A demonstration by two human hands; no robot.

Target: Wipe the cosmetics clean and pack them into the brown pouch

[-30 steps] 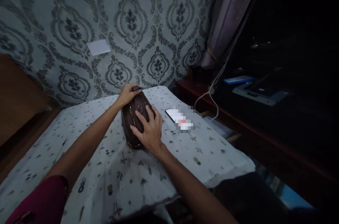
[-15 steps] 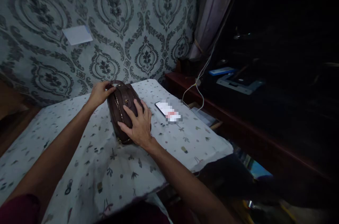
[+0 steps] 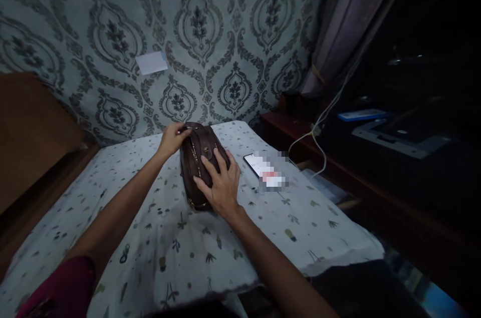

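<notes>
A dark brown leather handbag (image 3: 193, 170) with gold zips and a small metal stud lies on the patterned white cloth. At its far left end, my left hand (image 3: 173, 138) pinches the bag near its handle; the fingertips are partly hidden there. My right hand (image 3: 223, 183) rests on the bag's top and right side, its fingers spread and laid flat over the leather. To the right of the bag, a phone (image 3: 257, 164) lies on the cloth with its screen lit and partly blurred out.
The white cloth (image 3: 285, 218) covers the table up to the wallpapered wall (image 3: 233, 47). A white card (image 3: 152, 63) is on that wall. At the right run a dark red shelf edge (image 3: 278, 122) and white cables (image 3: 321, 150). A brown board (image 3: 33, 127) stands at the left.
The camera view has turned left, so the bag, phone and wall card sit further right in the picture. Both hands keep about the same places on the bag.
</notes>
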